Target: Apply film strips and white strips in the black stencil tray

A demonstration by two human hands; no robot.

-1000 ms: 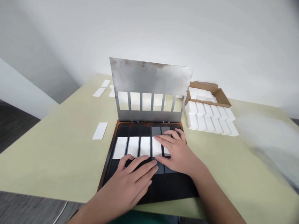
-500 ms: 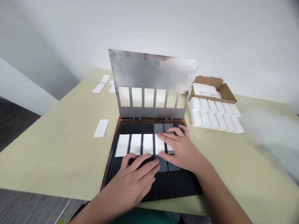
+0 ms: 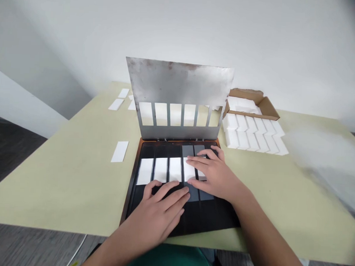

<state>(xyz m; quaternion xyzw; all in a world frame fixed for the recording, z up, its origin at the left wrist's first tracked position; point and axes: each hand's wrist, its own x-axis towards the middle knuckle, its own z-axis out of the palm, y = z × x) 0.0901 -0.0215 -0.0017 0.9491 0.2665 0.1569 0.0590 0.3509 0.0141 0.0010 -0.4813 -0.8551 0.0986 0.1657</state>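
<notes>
Head view, and the right hand lies flat over the white strips in the black tray at lower centre, left hand resting just below, apart and unclamped, while the hinged steel stencil stands open, leaving the tray uncovered.

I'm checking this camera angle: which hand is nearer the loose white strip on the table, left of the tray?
Left. The left hand lies over the black tray, below and to the right of the white strip. The right hand is farther away, across the tray's right side.
</notes>
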